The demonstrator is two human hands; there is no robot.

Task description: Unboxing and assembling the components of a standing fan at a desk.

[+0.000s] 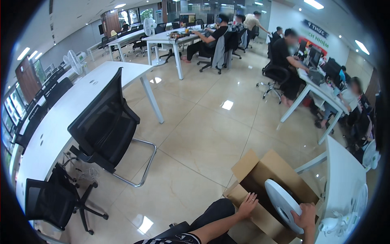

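Note:
A cardboard box (pixel 266 162) with its flaps spread stands on the floor at the lower right, in front of me. Partly inside it, tilted on edge, is a flat round white disc (pixel 280 201) that looks like the base of a standing fan. My right hand (pixel 305 217) grips the disc's near right rim, thumb on its upper face. On the box's left flap lies my left hand (pixel 247 205), its fingers stretched out over the cardboard. The disc hides much of the box's inside.
To the right, a white table (pixel 343 175) bears white fan parts (pixel 339 221). A black cantilever chair (pixel 107 126) stands at a long white desk (pixel 53 118) on the left, near a swivel chair (pixel 50 203). Several people sit at desks farther off.

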